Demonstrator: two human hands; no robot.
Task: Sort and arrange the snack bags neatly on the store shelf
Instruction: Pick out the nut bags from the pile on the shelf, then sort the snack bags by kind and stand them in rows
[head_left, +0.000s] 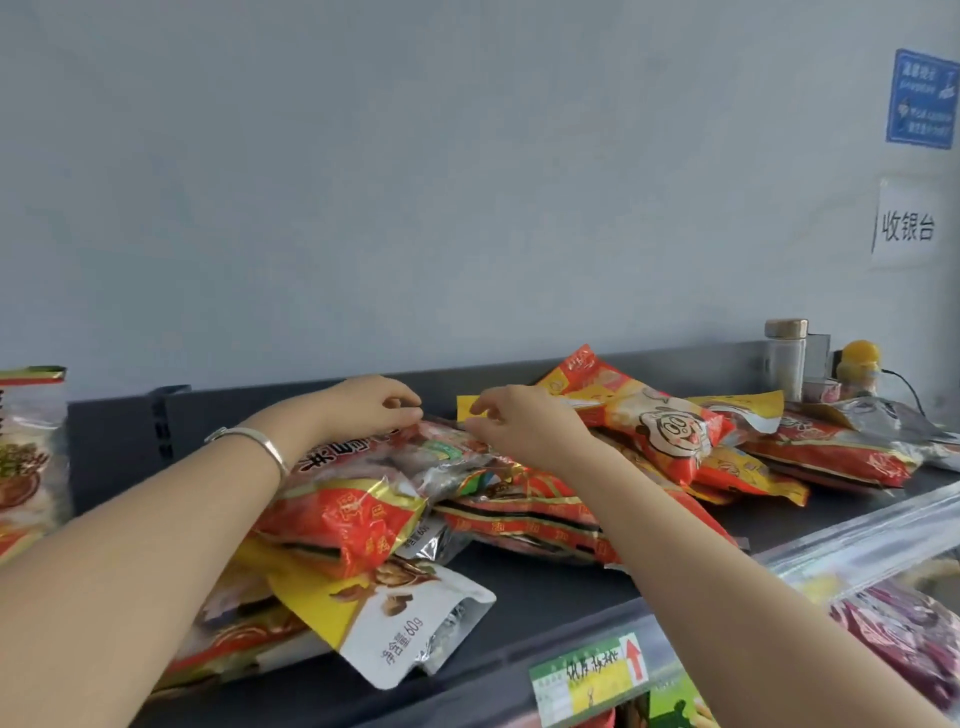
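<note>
Red and gold snack bags (519, 514) lie heaped across the dark shelf (545, 587). Our left hand (371, 408) pinches the far edge of the top bag (395, 457) with curled fingers. Our right hand (514, 423), fingers bent likewise, nips the same edge just beside a yellow bag (466, 407).

The bare left forearm (156, 545) comes in from 8 o'clock and reaches toward 2 o'clock. The bare right forearm (727, 571) comes in from 5 o'clock and reaches toward 10 o'clock. The two hands lie near each other at the centre, apart, knuckles up. The left hand (371, 408) has its fingers curled, with thumb and forefinger pinching the far edge of a snack bag (363, 467). The right hand (524, 426), at its 3 o'clock, curls its fingertips (470, 423) down at that edge; whether it grips cannot be told.
</note>
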